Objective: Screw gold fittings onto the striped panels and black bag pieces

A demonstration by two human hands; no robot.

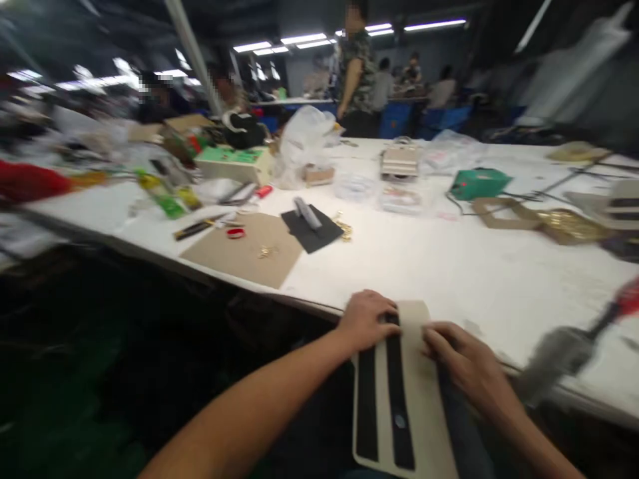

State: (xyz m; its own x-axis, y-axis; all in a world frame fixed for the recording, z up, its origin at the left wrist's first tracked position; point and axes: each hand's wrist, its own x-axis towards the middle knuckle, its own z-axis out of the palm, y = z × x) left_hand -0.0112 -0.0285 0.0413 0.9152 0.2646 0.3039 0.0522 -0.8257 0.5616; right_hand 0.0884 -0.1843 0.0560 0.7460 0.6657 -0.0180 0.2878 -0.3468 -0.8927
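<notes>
A long beige panel (422,392) with two black strips (367,406) down its left part slopes from the table's front edge down toward my body. A small round shiny spot shows on the inner strip. My left hand (367,320) grips the panel's upper left, its thumb and fingers over the top of the inner strip. At the right edge my right hand (459,352) is closed, fingers bent against the panel. Motion blurs it, and its fingertips are partly hidden.
On the white table (389,266) lie a brown board (239,259), a black sheet (312,236), gold-coloured pieces (344,229), a green device (479,184) with a cable and a box of gold parts (574,225). A grey-handled tool (556,359) is at right. People stand behind.
</notes>
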